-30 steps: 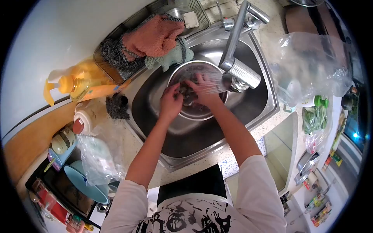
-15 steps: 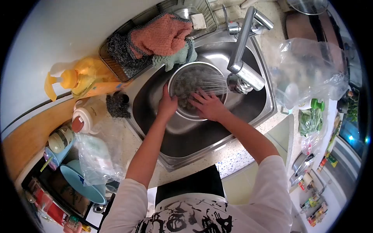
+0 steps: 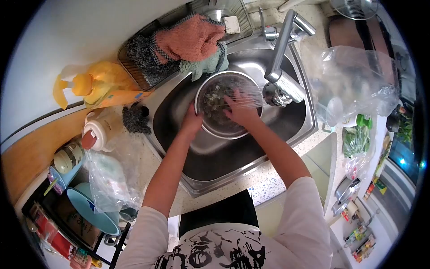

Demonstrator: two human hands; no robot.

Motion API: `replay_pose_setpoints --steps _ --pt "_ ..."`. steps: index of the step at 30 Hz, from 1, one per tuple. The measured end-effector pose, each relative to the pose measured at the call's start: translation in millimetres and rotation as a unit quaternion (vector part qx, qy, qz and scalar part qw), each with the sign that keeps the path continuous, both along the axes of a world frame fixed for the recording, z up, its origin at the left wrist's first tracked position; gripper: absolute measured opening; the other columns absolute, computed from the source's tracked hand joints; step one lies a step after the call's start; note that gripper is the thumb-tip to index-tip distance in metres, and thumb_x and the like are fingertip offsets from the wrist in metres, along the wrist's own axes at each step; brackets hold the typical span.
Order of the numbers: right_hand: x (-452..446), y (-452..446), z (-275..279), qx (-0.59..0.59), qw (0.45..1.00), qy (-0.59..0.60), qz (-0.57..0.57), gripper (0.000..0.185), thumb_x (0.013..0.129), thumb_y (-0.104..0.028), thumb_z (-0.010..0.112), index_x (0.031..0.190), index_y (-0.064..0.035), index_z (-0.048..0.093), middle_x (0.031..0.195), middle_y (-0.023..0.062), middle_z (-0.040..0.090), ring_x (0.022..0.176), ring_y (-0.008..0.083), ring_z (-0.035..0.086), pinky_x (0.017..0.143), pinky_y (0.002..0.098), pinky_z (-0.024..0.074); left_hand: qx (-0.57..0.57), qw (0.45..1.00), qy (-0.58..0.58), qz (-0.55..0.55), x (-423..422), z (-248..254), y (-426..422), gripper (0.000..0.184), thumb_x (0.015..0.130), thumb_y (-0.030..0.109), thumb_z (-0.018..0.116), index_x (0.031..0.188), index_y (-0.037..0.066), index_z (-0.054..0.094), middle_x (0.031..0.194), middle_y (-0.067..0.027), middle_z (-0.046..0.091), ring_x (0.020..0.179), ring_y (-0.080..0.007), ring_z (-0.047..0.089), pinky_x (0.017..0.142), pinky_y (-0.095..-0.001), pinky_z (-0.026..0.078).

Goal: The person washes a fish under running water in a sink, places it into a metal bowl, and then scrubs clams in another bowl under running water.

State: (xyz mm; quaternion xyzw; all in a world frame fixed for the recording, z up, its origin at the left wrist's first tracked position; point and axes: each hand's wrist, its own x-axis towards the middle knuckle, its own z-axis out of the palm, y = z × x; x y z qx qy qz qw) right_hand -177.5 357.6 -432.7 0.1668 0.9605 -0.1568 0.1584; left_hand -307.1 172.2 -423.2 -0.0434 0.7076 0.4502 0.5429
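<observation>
A round metal bowl (image 3: 230, 135) stands in the steel sink (image 3: 204, 168), with small pale and dark pieces (image 3: 215, 99) in water inside it. Water sprays from the faucet (image 3: 289, 85) into the bowl's right side. My left hand (image 3: 192, 120) is at the bowl's left rim, its fingers wrapped against the wall and partly hidden. Over the bowl's right half, under the spray, my right hand (image 3: 241, 107) reaches in with its fingers spread and nothing visibly held.
Behind the sink's left side, a rack (image 3: 134, 74) carries a red cloth (image 3: 190, 38). A yellow pump bottle (image 3: 96, 83), a dark scrubber (image 3: 135, 119) and a pink-white jug (image 3: 99, 134) stand left. Clear plastic bags (image 3: 358, 76) lie right.
My left hand has gone from inside the bowl to its left rim. My right hand moved toward the front rim, then back into the bowl under the spray.
</observation>
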Motion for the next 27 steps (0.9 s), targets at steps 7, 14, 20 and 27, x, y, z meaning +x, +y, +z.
replay_pose_setpoints --steps 7,14,20,27 --pt "34 -28 35 -0.111 0.988 -0.049 -0.098 0.080 0.085 -0.047 0.069 0.150 -0.0145 0.036 0.140 0.0355 0.038 0.118 0.0541 0.051 0.099 0.0552 0.0449 -0.014 0.989 -0.145 -0.001 11 3 0 0.049 0.094 0.005 0.053 0.141 0.014 0.044 0.121 -0.0101 0.063 0.099 -0.0245 0.067 0.073 -0.0449 0.061" --pt "25 -53 42 -0.190 0.974 0.041 -0.114 0.095 0.076 -0.026 0.079 0.155 -0.0284 0.027 0.147 0.0300 0.033 0.116 0.0511 0.053 0.097 0.0534 0.0479 0.019 0.979 -0.200 -0.038 17 -15 -8 0.043 0.095 0.003 0.051 0.137 0.011 0.045 0.116 -0.0094 0.065 0.091 -0.0235 0.071 0.077 -0.0412 0.063" --pt "0 -34 55 -0.005 0.998 0.054 -0.024 0.101 0.071 -0.044 0.080 0.155 -0.0325 0.026 0.153 0.0170 0.038 0.131 0.0416 0.046 0.102 0.0550 0.0408 0.021 0.982 -0.189 -0.017 23 15 1 0.034 0.096 0.005 0.049 0.130 0.009 0.051 0.117 -0.0105 0.065 0.098 -0.0247 0.070 0.080 -0.0431 0.062" --pt "-2 2 25 -0.019 0.986 0.082 -0.143 0.109 0.066 -0.086 0.059 0.154 -0.0262 0.036 0.157 0.0097 0.037 0.141 0.0357 0.031 0.111 0.0550 0.0259 0.064 0.966 -0.248 0.036 33 4 -5 0.036 0.092 0.003 0.050 0.127 0.002 0.052 0.117 -0.0133 0.065 0.099 -0.0269 0.070 0.081 -0.0443 0.062"
